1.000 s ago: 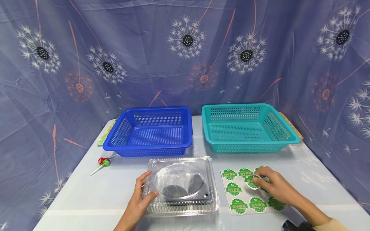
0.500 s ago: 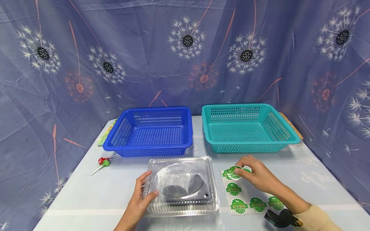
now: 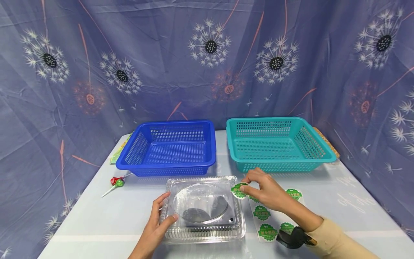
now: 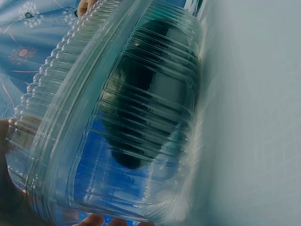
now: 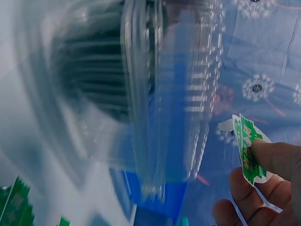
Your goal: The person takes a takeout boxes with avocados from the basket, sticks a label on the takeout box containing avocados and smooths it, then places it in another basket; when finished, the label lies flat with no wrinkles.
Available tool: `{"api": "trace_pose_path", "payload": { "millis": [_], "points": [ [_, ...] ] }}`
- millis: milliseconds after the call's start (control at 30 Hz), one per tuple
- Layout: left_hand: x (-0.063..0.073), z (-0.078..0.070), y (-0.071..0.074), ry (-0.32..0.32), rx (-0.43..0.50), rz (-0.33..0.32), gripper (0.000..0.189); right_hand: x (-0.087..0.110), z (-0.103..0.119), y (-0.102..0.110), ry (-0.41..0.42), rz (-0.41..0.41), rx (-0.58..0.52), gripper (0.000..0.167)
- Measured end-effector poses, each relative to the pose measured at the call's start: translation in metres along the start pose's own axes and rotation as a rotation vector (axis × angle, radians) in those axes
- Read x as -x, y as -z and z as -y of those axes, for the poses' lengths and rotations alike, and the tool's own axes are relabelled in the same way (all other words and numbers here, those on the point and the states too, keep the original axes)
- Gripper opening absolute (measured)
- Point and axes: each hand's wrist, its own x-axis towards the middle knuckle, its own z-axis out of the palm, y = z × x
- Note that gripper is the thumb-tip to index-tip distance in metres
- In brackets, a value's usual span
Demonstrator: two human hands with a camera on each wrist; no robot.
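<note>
A clear plastic lidded container (image 3: pixel 207 230) stands at the table's front middle, with dark rounded contents (image 4: pixel 136 94) blurred by its ridged walls. My left hand (image 3: pixel 156 221) holds its left side, thumb on the lid and fingers along the edge. Just above the lid's right edge, my right hand (image 3: pixel 266 189) pinches a green-and-white sticker (image 3: pixel 238 190) between thumb and forefinger. In the right wrist view the sticker (image 5: pixel 247 146) looks slightly bent, apart from the container. Beneath the right hand lies a white sticker sheet (image 3: pixel 279 216) bearing several green stickers, partly hidden by the arm.
At the back stand a blue basket (image 3: pixel 166 166) and a teal basket (image 3: pixel 281 161). Two lollipops, one red (image 3: pixel 115 180) and one green (image 3: pixel 119 183), lie at the left. A yellow-green packet (image 3: pixel 117 153) and an orange-yellow item (image 3: pixel 326 142) show partly behind the baskets.
My right hand has moved left with the sticker, from over the sheet to the container's right edge. The left hand and the container have stayed in place.
</note>
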Motion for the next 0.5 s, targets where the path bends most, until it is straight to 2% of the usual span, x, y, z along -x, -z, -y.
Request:
{"api": "trace_pose_path", "payload": {
  "millis": [500],
  "points": [
    [0.000,0.001,0.000,0.003,0.008,-0.001,0.064,-0.028,0.030,-0.029,0.010,0.027,-0.081,0.006]
  ]
}}
